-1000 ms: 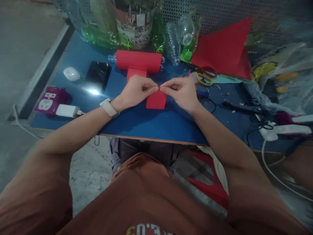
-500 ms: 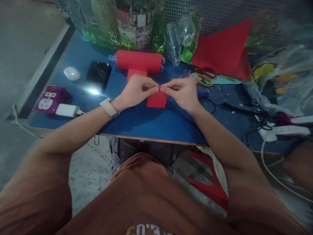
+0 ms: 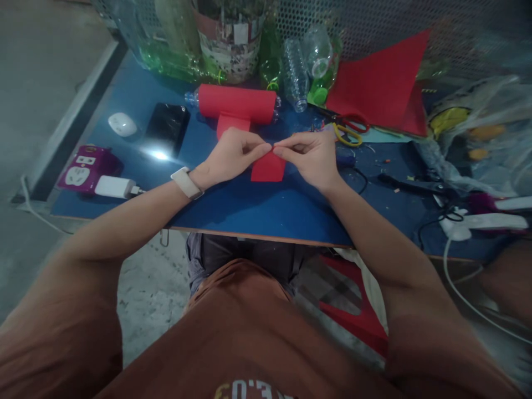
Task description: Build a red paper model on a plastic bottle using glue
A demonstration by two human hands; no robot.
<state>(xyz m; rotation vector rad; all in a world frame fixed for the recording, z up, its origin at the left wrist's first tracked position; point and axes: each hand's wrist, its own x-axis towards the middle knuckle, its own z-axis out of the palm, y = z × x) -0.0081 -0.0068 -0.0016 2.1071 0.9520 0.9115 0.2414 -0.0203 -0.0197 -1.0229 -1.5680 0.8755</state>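
Between my two hands is a small piece of red paper (image 3: pixel 268 168), its lower part hanging toward me over the blue table. My left hand (image 3: pixel 236 155) pinches its top edge between thumb and forefinger. On the same edge, fingertips almost meeting the left ones, my right hand (image 3: pixel 310 158) is closed in a pinch too. Fingers cover the paper's upper edge. Just behind my left hand lies a clear plastic bottle wrapped in red paper (image 3: pixel 236 103), with a red paper flap (image 3: pixel 233 123) sticking out toward me.
Scissors with red and yellow handles (image 3: pixel 349 134) lie right of my hands, before red paper sheets (image 3: pixel 374 91). Plastic bottles (image 3: pixel 295 75) and a pot (image 3: pixel 230 47) line the back. At left are a black phone (image 3: pixel 166 127), a white mouse (image 3: pixel 122 125) and a purple power socket (image 3: pixel 85 170).
Both hands keep their pinch on the small red paper. The paper has shifted very slightly to the right; everything else on the table stays put.
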